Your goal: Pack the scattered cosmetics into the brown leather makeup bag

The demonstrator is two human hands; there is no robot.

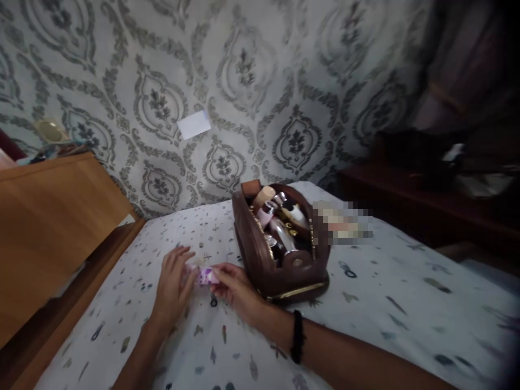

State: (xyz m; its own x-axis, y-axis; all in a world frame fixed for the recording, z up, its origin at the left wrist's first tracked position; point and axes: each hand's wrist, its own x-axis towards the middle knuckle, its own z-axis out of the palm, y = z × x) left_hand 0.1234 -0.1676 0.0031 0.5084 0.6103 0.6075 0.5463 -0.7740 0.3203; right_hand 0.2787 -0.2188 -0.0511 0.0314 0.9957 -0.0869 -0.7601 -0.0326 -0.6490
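Observation:
A small white-and-purple patterned packet (206, 275) is held low over the bed sheet, left of a brown bag (260, 273). My right hand (238, 290) pinches its right end between thumb and fingers. At the other end is my left hand (174, 279), thumb and fingers around the packet's tip, upper fingers loosely bent and slightly blurred. The bag stands unzipped beside my right hand. Inside it are several cosmetic bottles and tubes, among them a silver-capped bottle (284, 234) and a beige-capped one (266, 195).
A patterned white sheet (252, 346) covers the bed. To the left rises a wooden board (52, 227). Right of the bag lies a pixelated item (343, 225). Behind is a wallpapered wall with a white card (194, 124); dark furniture (406, 200) stands at right.

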